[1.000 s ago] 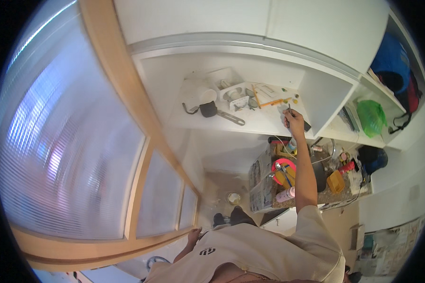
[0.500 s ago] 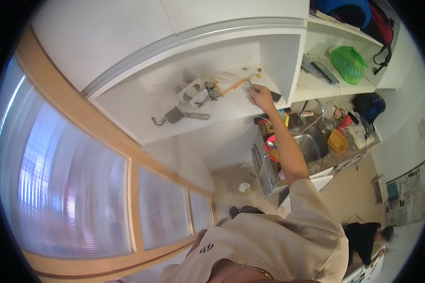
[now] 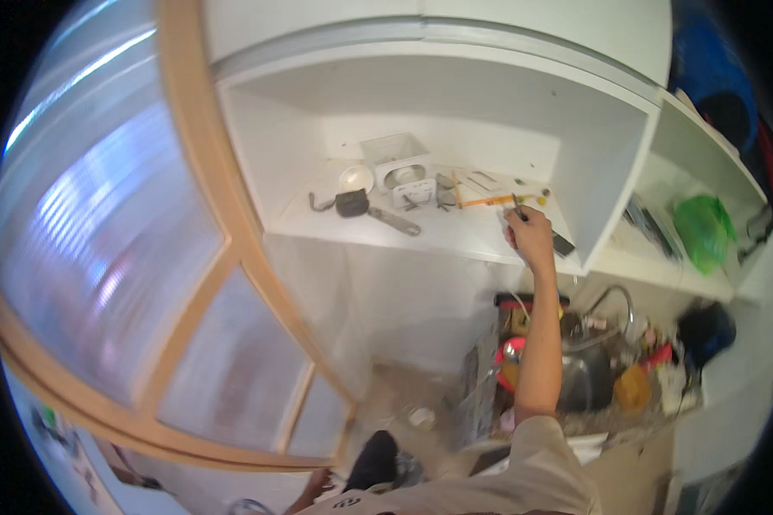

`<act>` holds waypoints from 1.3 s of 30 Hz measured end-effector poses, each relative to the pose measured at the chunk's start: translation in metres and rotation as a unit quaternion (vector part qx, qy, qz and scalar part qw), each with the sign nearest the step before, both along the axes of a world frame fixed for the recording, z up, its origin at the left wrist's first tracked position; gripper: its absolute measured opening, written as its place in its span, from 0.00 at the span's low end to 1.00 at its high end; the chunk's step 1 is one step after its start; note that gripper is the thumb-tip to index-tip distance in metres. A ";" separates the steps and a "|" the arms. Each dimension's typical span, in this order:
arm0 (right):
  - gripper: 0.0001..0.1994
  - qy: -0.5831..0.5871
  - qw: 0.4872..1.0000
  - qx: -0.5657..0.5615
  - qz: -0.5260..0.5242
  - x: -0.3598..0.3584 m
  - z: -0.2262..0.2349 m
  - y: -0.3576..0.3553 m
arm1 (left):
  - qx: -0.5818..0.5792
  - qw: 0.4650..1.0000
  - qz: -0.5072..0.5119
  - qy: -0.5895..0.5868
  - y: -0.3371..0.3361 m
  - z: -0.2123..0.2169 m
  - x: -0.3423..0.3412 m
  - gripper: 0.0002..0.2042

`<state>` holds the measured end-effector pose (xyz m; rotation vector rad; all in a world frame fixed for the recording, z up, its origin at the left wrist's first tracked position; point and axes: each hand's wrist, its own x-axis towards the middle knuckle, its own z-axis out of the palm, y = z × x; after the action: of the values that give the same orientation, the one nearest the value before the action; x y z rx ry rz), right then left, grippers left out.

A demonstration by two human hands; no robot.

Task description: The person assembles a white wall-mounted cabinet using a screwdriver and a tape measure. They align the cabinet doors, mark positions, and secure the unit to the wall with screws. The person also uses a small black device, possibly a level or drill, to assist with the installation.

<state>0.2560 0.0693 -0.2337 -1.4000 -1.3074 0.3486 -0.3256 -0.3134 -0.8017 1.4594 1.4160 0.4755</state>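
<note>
My right hand reaches into the white open shelf, its fingers closed on a thin dark stick-like thing whose kind I cannot make out. Just beyond its tip runs an orange-yellow strip, with small round bits near its right end. A flat black block lies right of the wrist. Further left are a pair of glasses, a small white box, a white bin, a white bowl and a dark grey strapped case. My left hand is low, beside the door, its fingers unclear.
A wood-framed ribbed-glass door stands at the left. Below the shelf at right is a cluttered counter with a steel sink and a curved tap. A green bag sits in the right-hand shelf. A grey flat bar lies near the shelf edge.
The view has swung, so the shelf appears lower and further right, and the door looks nearer. My right hand stays over the same spot, still holding the thin thing. My left hand now shows.
</note>
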 end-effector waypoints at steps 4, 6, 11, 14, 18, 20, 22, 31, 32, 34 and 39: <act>0.17 -0.013 0.999 0.036 0.028 0.009 0.001 0.000 | -0.161 0.951 0.219 -0.147 -0.037 -0.103 0.048 0.23; 0.18 -0.044 0.998 0.044 0.029 0.009 -0.008 0.000 | -0.223 0.951 0.215 -0.003 -0.066 -0.132 0.068 0.23; 0.19 -0.003 0.994 0.051 0.094 -0.007 -0.005 0.014 | -0.278 0.923 0.265 0.021 -0.084 -0.128 0.102 0.22; 0.18 0.029 0.991 0.042 0.122 0.011 -0.008 0.012 | -0.264 0.920 0.291 -0.012 -0.082 -0.114 0.122 0.21; 0.17 -0.011 0.993 0.055 0.102 0.018 -0.006 0.012 | -0.192 0.885 0.393 -0.161 -0.107 -0.150 0.149 0.19; 0.18 -0.005 0.993 0.056 0.100 0.011 -0.003 0.009 | -0.145 0.897 0.390 -0.151 -0.118 -0.170 0.148 0.18; 0.18 -0.035 0.995 0.060 0.078 0.003 -0.002 0.008 | -0.037 0.928 0.366 0.059 -0.111 -0.158 0.154 0.18; 0.20 -0.104 0.992 0.073 0.001 0.011 -0.016 0.017 | 0.614 0.768 0.173 -0.055 0.255 0.368 0.197 0.18; 0.20 -0.111 0.991 0.076 -0.001 0.018 -0.018 0.019 | 0.674 0.723 0.140 -0.063 0.285 0.443 0.219 0.18; 0.20 -0.131 0.988 0.084 -0.012 0.023 -0.016 0.018 | 0.736 0.661 0.127 -0.070 0.337 0.572 0.255 0.19; 0.20 -0.188 0.975 0.113 -0.031 -0.009 -0.003 0.017 | 0.805 0.549 0.183 -0.130 0.420 0.767 0.289 0.19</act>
<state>0.2469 0.0863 -0.2365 -1.3479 -1.5505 -0.1137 -0.0370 0.1070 -0.0352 2.1328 0.7370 2.6546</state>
